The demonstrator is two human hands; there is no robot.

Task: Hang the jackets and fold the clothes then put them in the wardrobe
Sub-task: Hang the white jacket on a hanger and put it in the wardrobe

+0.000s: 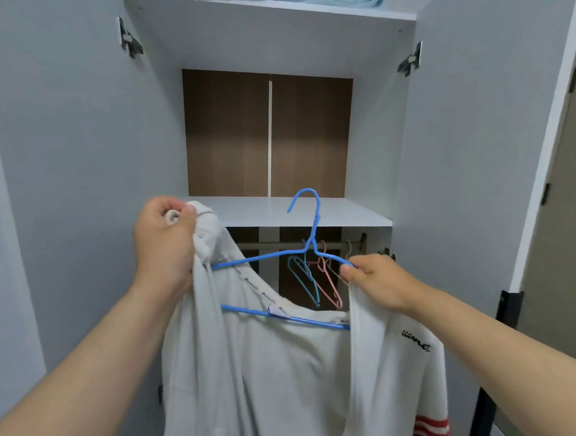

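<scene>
Fingers (168,202) of the left hand (163,239) are clamped on one white jacket (273,387), the right hand (374,280) is clamped on one blue hanger (303,320); one teal hanger (303,277) and one pink hanger (331,292) are hung behind.

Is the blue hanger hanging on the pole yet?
No, the blue hanger is held up in front of the pole, its hook free, by the right hand, while the left hand grips the white jacket.

Bare hands (161,239), forearms (489,333) (nails seemingly short).
</scene>
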